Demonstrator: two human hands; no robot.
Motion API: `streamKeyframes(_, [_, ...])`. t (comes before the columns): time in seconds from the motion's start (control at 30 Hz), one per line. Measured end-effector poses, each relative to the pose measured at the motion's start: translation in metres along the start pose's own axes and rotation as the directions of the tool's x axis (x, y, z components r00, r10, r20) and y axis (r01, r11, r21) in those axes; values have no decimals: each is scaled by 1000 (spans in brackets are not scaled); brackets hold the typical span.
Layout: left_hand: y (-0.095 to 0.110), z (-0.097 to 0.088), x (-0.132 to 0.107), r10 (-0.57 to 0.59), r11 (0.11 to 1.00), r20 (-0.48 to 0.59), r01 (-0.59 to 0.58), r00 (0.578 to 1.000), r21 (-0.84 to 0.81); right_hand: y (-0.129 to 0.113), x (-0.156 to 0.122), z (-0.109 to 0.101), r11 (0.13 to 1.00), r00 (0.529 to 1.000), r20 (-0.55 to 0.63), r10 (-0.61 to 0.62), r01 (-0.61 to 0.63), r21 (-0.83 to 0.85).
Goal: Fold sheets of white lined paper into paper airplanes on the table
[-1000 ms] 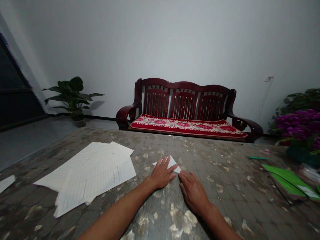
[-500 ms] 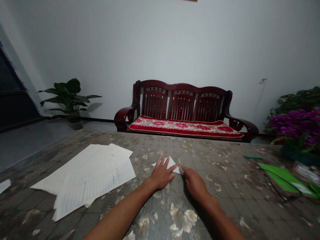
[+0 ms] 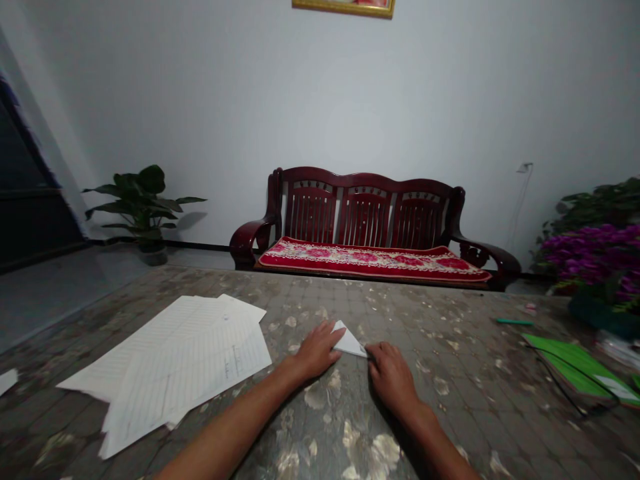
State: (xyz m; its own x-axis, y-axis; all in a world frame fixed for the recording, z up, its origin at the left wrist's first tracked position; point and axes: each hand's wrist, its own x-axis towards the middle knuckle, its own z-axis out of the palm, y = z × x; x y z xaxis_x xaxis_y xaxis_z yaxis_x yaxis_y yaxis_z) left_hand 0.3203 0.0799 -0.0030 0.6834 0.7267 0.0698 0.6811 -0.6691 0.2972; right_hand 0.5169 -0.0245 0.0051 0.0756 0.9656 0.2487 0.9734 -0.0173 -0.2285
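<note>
A small folded piece of white paper (image 3: 350, 342) lies on the mottled grey-brown table top (image 3: 450, 407), between my two hands. My left hand (image 3: 314, 351) lies over its left part, fingers together, and hides that end. My right hand (image 3: 393, 377) is curled, with its fingertips at the paper's right tip. The paper's underside is hidden.
A loose pile of ruled white sheets (image 3: 175, 367) lies left of my hands. To the right are a green notebook (image 3: 575, 370) and a green pen (image 3: 514, 322). Purple flowers (image 3: 595, 257) stand at the right. A dark red wooden sofa (image 3: 370, 227) stands beyond the table.
My left hand's spread fingers have closed and moved over the paper's left part. The paper has turned slightly between my hands. The view has tilted upward, showing a picture frame at the top.
</note>
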Motion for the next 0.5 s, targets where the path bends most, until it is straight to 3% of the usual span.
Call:
streamKeyframes(0.27, [1,-32,0,79,977,79,-93,994,192,-6,29,16,994,1000,16,-7,5,105])
streamKeyframes(0.4, [11,-36,0,44,958,125,-77,991,276,3,40,39,946,987,-91,130,-96,311])
streamKeyframes(0.5, [15,-37,1,-8,971,109,-19,994,239,14,45,59,910,954,-174,243,-162,382])
